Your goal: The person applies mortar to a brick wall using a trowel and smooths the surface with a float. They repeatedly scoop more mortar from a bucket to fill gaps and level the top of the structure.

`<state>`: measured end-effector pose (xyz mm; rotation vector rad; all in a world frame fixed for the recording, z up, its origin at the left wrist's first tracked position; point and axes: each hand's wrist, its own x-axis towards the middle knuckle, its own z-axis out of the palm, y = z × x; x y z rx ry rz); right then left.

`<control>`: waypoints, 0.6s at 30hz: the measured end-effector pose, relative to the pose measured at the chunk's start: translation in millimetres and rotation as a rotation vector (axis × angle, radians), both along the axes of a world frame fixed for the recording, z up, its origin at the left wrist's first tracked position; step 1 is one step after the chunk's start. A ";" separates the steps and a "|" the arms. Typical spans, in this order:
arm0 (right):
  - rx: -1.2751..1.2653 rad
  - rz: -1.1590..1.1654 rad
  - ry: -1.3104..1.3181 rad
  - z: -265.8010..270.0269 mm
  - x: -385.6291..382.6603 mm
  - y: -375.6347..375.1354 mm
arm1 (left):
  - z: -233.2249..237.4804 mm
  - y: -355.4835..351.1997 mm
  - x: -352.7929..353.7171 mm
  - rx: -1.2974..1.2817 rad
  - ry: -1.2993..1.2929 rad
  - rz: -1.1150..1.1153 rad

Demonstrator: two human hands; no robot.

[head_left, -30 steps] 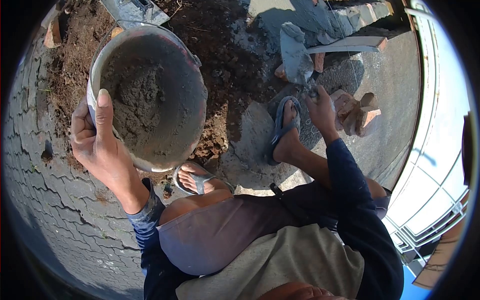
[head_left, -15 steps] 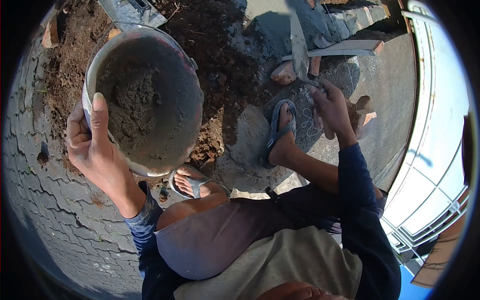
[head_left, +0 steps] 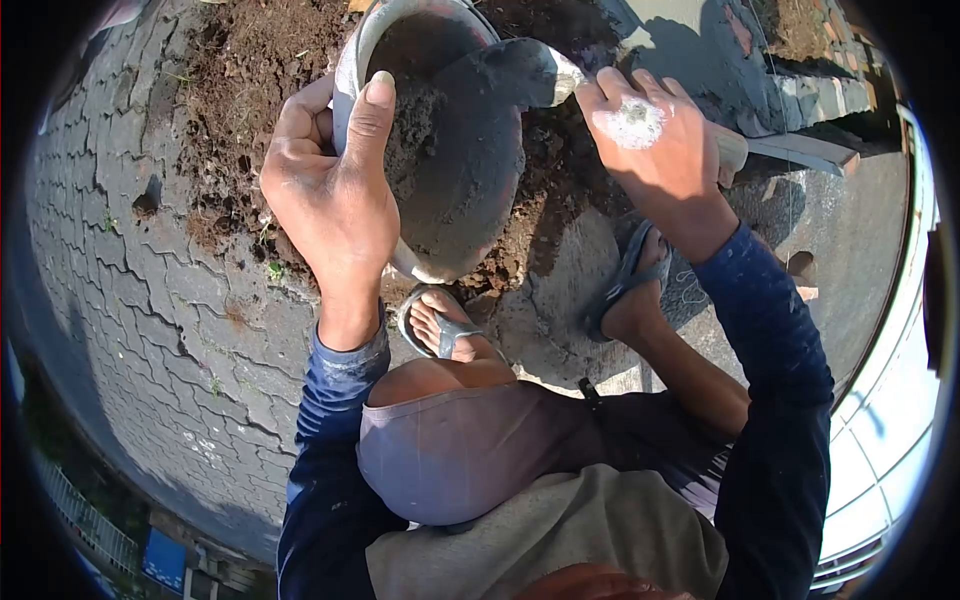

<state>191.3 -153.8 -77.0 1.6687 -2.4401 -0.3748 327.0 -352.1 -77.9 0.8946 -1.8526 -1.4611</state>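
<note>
A round bucket [head_left: 427, 268] is in front of me with wet grey mortar [head_left: 415, 122] inside. My left hand [head_left: 335, 190] grips its left rim, thumb over the edge and fingers curled round the outside. In my right hand [head_left: 650, 130], closed and back upward, is a trowel [head_left: 535, 78]. Its blade reaches left over the bucket's right rim, and the end of its handle sticks out on the right of my fist. A whitish smear marks the back of that hand.
Loose brown soil [head_left: 235, 110] surrounds the bucket, with grey interlocking pavers [head_left: 180, 330] to the left. My sandalled feet stand close to the bucket. Fresh mortar [head_left: 690, 60] and a long pale slab [head_left: 805, 152] lie at upper right.
My right hand has swung up and left, bringing the trowel from beside my foot to the bucket and turning its blade leftward. My left hand stays on the rim; the view has shifted.
</note>
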 end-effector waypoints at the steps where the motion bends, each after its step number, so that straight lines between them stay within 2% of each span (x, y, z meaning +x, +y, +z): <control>1: 0.017 0.065 -0.016 -9.4 2.6 -7.1 | 1.3 2.0 -1.3 -0.002 -0.026 -0.017; 2: 0.058 0.005 -0.080 -34.7 5.3 -8.6 | 1.9 3.7 -1.8 -0.005 -0.056 -0.032; 4: -0.021 0.164 -0.137 -26.4 11.2 -9.8 | -1.1 3.6 -4.2 -0.003 -0.038 -0.021; 5: -0.022 0.165 -0.143 -26.6 13.0 -4.5 | -2.7 3.0 -4.1 -0.005 -0.026 -0.018; 7: -0.139 0.181 -0.451 -29.0 13.4 12.6 | -2.8 3.4 -2.0 -0.001 -0.017 -0.013; 8: -0.131 0.171 -0.448 -35.2 16.2 18.6 | -0.3 3.6 -2.1 0.005 -0.026 -0.014; 11: -0.063 -0.134 -0.921 -36.8 23.4 38.8 | 0.2 5.3 -8.3 0.011 -0.026 0.017; 12: -0.055 -0.170 -0.901 -32.9 29.5 46.3 | 4.5 4.4 -9.0 0.007 -0.051 0.016; 14: -0.191 -0.303 -1.044 -28.4 41.6 64.8 | 8.3 7.9 -11.4 -0.029 -0.053 0.066; 16: -0.184 -0.404 -1.097 -17.8 48.5 83.5 | 6.8 3.2 -7.2 -0.072 -0.104 0.044; 18: -0.214 -0.656 -1.214 -12.4 51.6 110.2 | 11.2 5.1 -8.5 -0.068 -0.150 0.070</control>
